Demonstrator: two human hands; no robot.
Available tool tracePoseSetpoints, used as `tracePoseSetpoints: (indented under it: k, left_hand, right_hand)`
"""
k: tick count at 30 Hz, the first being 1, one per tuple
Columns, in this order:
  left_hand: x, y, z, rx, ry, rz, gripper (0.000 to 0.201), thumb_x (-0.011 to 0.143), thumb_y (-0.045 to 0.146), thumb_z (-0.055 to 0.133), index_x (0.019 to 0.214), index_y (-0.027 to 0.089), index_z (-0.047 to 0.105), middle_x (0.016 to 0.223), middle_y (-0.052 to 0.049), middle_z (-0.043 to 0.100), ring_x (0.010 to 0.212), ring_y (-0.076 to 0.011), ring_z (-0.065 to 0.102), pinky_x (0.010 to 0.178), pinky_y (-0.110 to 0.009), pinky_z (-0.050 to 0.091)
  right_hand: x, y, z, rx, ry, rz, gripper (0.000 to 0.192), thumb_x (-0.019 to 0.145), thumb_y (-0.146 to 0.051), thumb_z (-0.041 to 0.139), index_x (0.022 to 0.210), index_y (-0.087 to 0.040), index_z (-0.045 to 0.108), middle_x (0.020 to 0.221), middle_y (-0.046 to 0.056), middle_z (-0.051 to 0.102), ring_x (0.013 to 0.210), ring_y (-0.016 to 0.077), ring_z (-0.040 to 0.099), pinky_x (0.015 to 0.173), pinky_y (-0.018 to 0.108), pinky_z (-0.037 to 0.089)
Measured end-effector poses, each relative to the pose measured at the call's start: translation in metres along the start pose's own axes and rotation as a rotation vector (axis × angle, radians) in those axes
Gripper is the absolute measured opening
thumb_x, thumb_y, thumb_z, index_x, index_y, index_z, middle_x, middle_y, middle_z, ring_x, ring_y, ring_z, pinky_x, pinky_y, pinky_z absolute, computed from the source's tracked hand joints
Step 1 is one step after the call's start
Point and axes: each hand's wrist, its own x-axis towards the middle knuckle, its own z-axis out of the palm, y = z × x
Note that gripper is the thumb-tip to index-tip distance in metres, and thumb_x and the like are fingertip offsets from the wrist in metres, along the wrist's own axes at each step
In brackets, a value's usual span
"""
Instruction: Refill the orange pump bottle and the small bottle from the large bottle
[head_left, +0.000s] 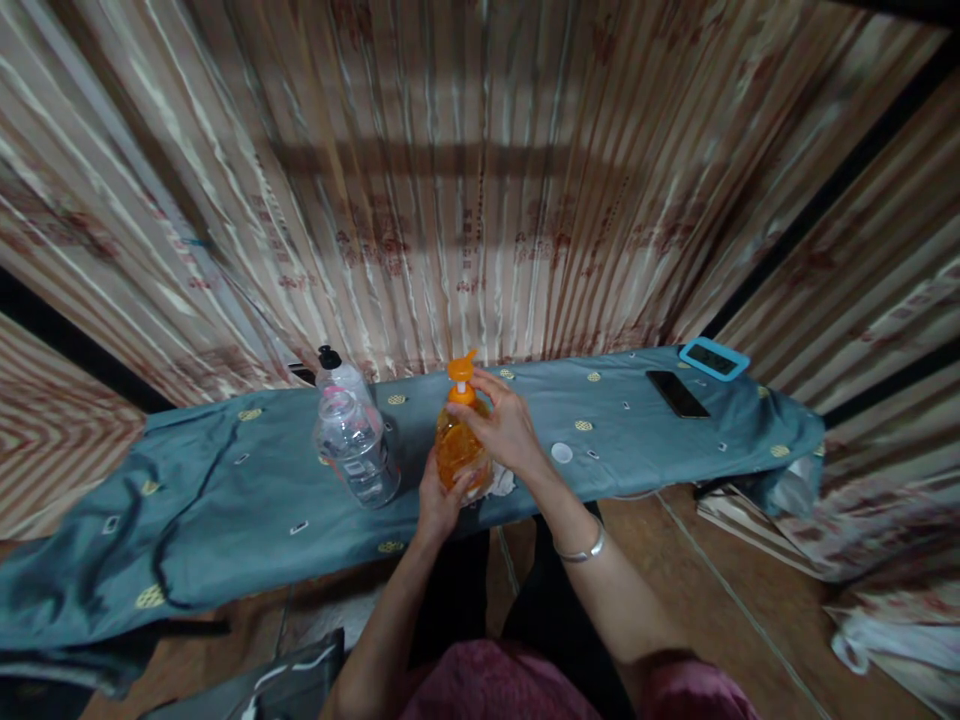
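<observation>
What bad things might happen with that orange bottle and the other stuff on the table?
1. The orange pump bottle stands close to the near table edge, held by the left hand while the right hand grips its pump top; a slip might tip it off.
2. The clear bottles stand right beside it, so an elbow or a jolt might knock them over.
3. If soap squirts, it may stain the blue cloth.

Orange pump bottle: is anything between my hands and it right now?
Nothing visible. The left hand already grips the orange pump bottle low on its body, and the right hand is on its neck below the pump head. The clear bottles stand apart, off to the left.
</observation>
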Motion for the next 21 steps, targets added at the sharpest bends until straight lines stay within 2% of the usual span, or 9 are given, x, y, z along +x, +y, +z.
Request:
tracePoseSetpoints:
  k: [2,4,6,8,12,16,18,21]
  left_hand:
    - [0.000,0.001,0.000,0.018,0.016,0.012,0.079,0.080,0.056,0.085,0.143,0.020,0.056,0.141,-0.016,0.072,0.131,-0.0366,0.071,0.116,-0.053,0.055]
    - [0.000,0.003,-0.001,0.051,0.033,0.026,0.078,0.079,0.054,0.086,0.142,0.019,0.057,0.140,-0.016,0.073,0.130,-0.0361,0.071,0.116,-0.052,0.055]
    - [0.000,0.005,-0.002,0.082,0.042,0.036,0.077,0.078,0.052,0.087,0.141,0.020,0.058,0.138,-0.015,0.074,0.129,-0.0353,0.072,0.115,-0.052,0.056]
    - [0.002,0.008,-0.004,0.110,0.037,0.033,0.077,0.076,0.048,0.089,0.141,0.021,0.058,0.137,-0.014,0.075,0.128,-0.0346,0.072,0.114,-0.051,0.057]
    - [0.004,0.015,-0.007,0.178,0.038,-0.003,0.080,0.072,0.036,0.092,0.142,0.022,0.057,0.138,-0.013,0.075,0.130,-0.0330,0.072,0.115,-0.049,0.056]
    - [0.005,0.019,-0.004,0.180,0.057,-0.024,0.085,0.064,0.030,0.097,0.139,0.023,0.058,0.137,-0.012,0.075,0.131,-0.0337,0.071,0.116,-0.051,0.055]
    - [0.007,0.020,-0.001,0.144,0.064,-0.043,0.085,0.061,0.028,0.097,0.137,0.023,0.060,0.133,-0.012,0.076,0.128,-0.0344,0.073,0.115,-0.053,0.055]
    - [0.011,0.021,0.001,0.095,0.061,-0.079,0.077,0.060,0.031,0.094,0.130,0.020,0.063,0.122,-0.010,0.080,0.117,-0.0344,0.077,0.108,-0.054,0.059]
  right_hand:
    - [-0.008,0.007,-0.006,0.016,0.019,0.006,0.049,0.092,-0.054,0.080,0.125,-0.018,0.072,0.142,0.014,0.069,0.140,0.0309,0.060,0.123,0.057,0.041]
    - [-0.022,0.024,-0.016,0.019,0.059,0.044,0.060,0.098,-0.058,0.072,0.142,-0.019,0.063,0.149,0.014,0.064,0.139,0.0304,0.060,0.122,0.057,0.043]
    - [-0.040,0.050,-0.026,-0.009,0.110,0.134,0.056,0.106,-0.058,0.060,0.147,-0.019,0.059,0.152,0.016,0.062,0.139,0.0301,0.061,0.119,0.056,0.047]
    - [-0.058,0.078,-0.032,-0.094,0.135,0.251,0.055,0.106,-0.053,0.062,0.147,-0.017,0.059,0.149,0.016,0.063,0.139,0.0322,0.061,0.119,0.060,0.045]
    - [-0.080,0.116,-0.022,-0.270,0.030,0.403,0.052,0.101,-0.037,0.074,0.147,-0.018,0.060,0.154,0.016,0.058,0.143,0.0345,0.056,0.121,0.063,0.044]
    - [-0.078,0.124,0.005,-0.367,-0.115,0.456,0.051,0.099,-0.029,0.076,0.147,-0.018,0.060,0.159,0.015,0.054,0.148,0.0349,0.052,0.120,0.061,0.046]
    - [-0.075,0.123,0.014,-0.392,-0.191,0.485,0.045,0.100,-0.028,0.076,0.142,-0.018,0.064,0.151,0.014,0.060,0.140,0.0323,0.059,0.116,0.057,0.051]
    - [-0.076,0.122,0.019,-0.403,-0.290,0.531,0.025,0.101,-0.029,0.075,0.122,-0.016,0.071,0.124,0.009,0.072,0.118,0.0260,0.070,0.105,0.050,0.058]
